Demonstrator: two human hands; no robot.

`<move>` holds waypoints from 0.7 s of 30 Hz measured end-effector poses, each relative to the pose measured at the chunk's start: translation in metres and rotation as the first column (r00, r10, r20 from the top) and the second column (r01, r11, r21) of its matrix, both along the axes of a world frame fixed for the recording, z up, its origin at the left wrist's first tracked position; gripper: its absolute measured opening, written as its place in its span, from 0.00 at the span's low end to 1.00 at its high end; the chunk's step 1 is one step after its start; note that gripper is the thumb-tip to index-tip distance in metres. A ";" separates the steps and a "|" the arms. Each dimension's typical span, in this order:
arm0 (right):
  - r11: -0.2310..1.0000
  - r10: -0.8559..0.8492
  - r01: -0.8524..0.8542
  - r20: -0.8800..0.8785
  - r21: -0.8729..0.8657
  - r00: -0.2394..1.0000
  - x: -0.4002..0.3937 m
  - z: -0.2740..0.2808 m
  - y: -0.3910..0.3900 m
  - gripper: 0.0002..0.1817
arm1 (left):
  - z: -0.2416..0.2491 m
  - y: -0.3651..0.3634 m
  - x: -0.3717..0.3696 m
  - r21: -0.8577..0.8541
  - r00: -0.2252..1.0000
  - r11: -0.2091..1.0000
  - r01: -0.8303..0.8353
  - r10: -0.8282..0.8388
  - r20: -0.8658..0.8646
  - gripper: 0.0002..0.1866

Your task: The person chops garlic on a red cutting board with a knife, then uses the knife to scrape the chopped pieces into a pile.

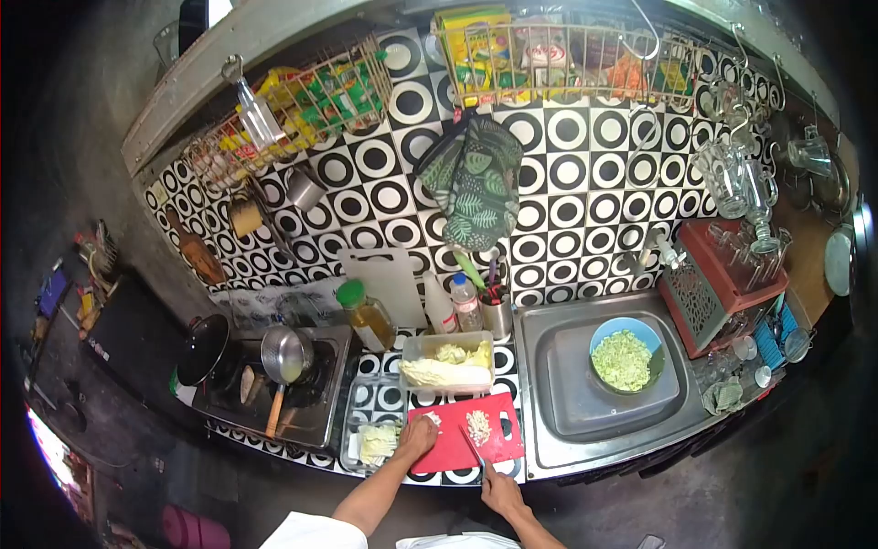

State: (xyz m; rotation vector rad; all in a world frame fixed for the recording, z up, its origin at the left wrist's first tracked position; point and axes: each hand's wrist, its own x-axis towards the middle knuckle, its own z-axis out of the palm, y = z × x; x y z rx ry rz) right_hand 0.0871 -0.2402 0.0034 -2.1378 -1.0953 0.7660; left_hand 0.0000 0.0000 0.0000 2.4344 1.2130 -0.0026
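Note:
My right hand [501, 492] grips a knife [472, 446], its blade lying over the red cutting board [457, 457]. Close to the blade is a small pile of finely chopped pale pieces [478, 427]. My left hand [420, 437] rests at the board's left side with its fingers curled down. A few whitish bits [433, 419] show at its fingertips; what the fingers hold is too small to make out. Left of that hand, a clear container [370, 444] has cut cabbage in it. Behind the board stands a clear tub [448, 386] with napa cabbage.
At left, a saucepan [287, 355] and a dark wok [203, 350] sit on the stove [315, 403]. A blue bowl [625, 355] of shredded greens stands in the sink [549, 403]. Bottles, including a green-capped jar [370, 320], line the wall. Wire baskets [567, 87] hang above.

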 end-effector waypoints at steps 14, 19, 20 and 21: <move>0.996 -0.094 0.094 -0.026 -0.004 0.995 -0.009 0.010 -0.004 0.25 | 0.010 -0.026 -0.038 -0.083 0.844 0.984 -0.158 0.179 0.505 0.11; 0.949 -0.258 0.281 -0.161 0.146 0.953 -0.029 0.003 -0.005 0.24 | -0.002 -0.026 -0.053 -0.270 0.726 0.948 -0.171 0.306 0.616 0.14; 0.915 -0.264 0.336 -0.300 0.221 0.917 -0.037 0.001 -0.008 0.24 | 0.000 -0.031 -0.058 -0.333 0.733 0.929 -0.163 0.340 0.589 0.13; 0.911 -0.277 0.349 -0.300 0.220 0.913 -0.047 0.003 -0.010 0.24 | 0.005 -0.039 -0.064 -0.333 0.738 0.931 -0.151 0.330 0.588 0.13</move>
